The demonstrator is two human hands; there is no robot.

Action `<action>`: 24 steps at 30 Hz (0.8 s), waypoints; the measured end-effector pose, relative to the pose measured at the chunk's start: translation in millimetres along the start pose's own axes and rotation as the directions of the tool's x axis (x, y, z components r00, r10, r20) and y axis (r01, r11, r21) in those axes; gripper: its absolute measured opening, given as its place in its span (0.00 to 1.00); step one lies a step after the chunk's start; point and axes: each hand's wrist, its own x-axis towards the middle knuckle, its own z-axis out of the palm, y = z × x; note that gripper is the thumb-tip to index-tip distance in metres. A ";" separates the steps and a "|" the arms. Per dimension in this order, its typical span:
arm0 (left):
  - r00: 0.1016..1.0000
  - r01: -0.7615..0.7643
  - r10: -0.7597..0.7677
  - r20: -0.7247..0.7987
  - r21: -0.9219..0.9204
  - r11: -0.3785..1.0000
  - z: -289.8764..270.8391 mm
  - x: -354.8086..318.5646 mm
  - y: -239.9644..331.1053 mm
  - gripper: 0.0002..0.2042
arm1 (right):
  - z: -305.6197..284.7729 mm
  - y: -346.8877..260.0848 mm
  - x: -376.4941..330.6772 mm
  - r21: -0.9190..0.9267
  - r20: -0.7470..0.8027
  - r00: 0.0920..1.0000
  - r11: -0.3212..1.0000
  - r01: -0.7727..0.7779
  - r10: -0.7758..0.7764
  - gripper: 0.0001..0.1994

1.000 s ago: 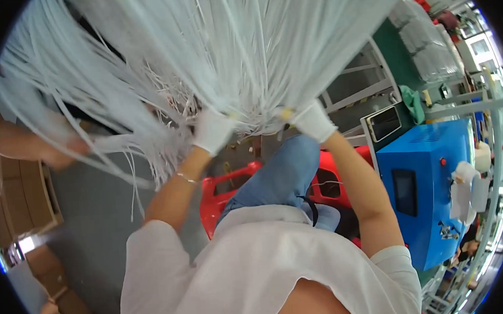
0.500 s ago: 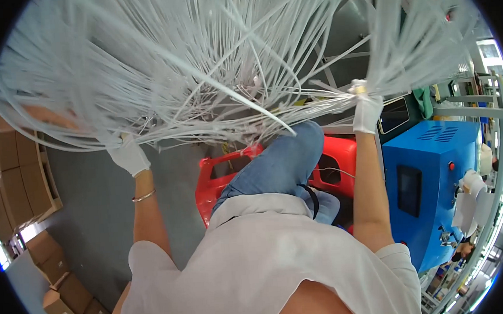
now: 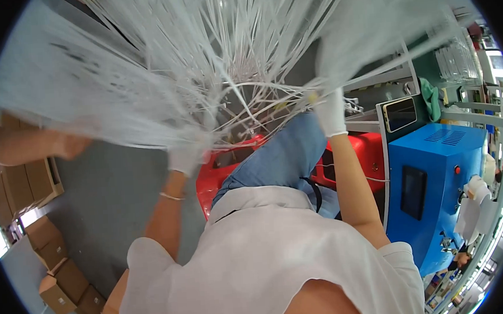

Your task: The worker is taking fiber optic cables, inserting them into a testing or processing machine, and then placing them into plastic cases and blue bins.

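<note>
A large spread of thin white wires [image 3: 239,48] fans out ahead of me, blurred at both sides. My left hand [image 3: 189,152], in a white glove, is smeared by motion at the near left end of the wires and appears closed on a bunch of them. My right hand [image 3: 330,110], also gloved in white, is closed around another bunch; those wires rise from it toward the upper right. Between my hands, loose wire ends cross and hang above my knee. The wires hide most of my left fingers.
Another person's bare arm [image 3: 29,144] reaches in at the left. A red plastic stool [image 3: 372,155] is under me. At the right are a blue machine [image 3: 435,146], a phone [image 3: 400,115] and green cloth [image 3: 430,97]. Cardboard boxes [image 3: 69,283] are stacked at the left.
Both my hands have moved inward toward each other, the left to the right and the right to the left, bringing the wires along. The other person's arm shows more clearly.
</note>
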 end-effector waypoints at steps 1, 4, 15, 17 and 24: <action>0.979 0.187 -0.187 0.079 0.010 0.982 85.7 -29.4 7.4 0.07 | 11.1 -8.9 -9.8 -0.094 0.027 0.999 0.995 -0.044 0.047 0.33; 0.862 0.413 -0.447 0.238 -0.841 0.349 30.6 -17.8 45.2 0.05 | -31.2 -37.1 -29.6 -0.538 0.437 0.834 0.841 -0.058 0.338 0.36; 0.936 0.299 -0.209 0.284 -0.953 0.043 24.8 12.7 89.2 0.08 | 65.4 -96.1 -82.6 0.192 0.710 0.704 0.951 -0.240 0.034 0.25; 0.973 0.202 -0.108 0.206 -0.978 -0.049 -1.7 20.5 97.1 0.10 | 72.3 -91.2 -84.8 0.270 0.811 0.585 0.882 -0.386 0.007 0.23; 0.949 0.310 -0.107 0.298 -0.941 0.132 34.3 15.2 60.5 0.10 | 76.1 -93.5 -104.3 0.369 0.730 0.625 0.929 -0.021 -0.276 0.21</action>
